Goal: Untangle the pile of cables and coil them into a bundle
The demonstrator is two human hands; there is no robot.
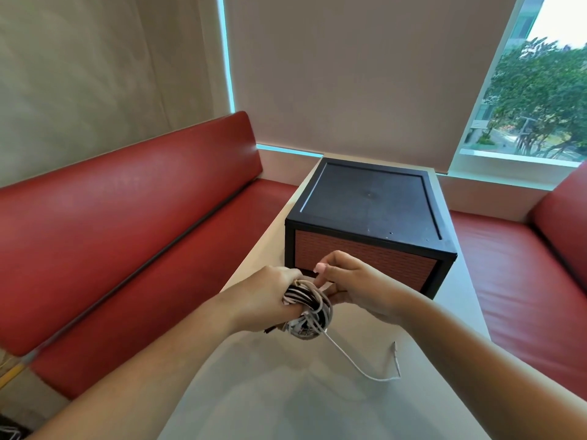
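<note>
Both hands are close together, nearly touching, with the cable bundle [309, 312] between them and held just above the table [317, 408]. The left hand [270, 293] grips the bundle, its fingers curled through or round the coiled loops; exactly how they thread in is hidden. The right hand [352, 281] is just beside it, thumb and fingers pinching a white strand at the top of the coil. Most of the cable looks wound already, a mix of white and dark strands, tight but untidy. The key relation is the loose tail [355, 363], the only cable out of the coil. It drops from the underside of the bundle and runs out diagonally, toward the person and over to the right-hand side. It lies on the table below the right wrist, and its tip hooks back up. The long axis therefore points away from the left hand, and the right hand is the nearer one. My read: the left hand anchors while the right takes up the tail and wraps it on. The risk is that the loops slip off the left fingers if the pull is sharp. Beyond the hands stands a black box [371, 204], and a red bench [127, 217] runs past the left arm.
</note>
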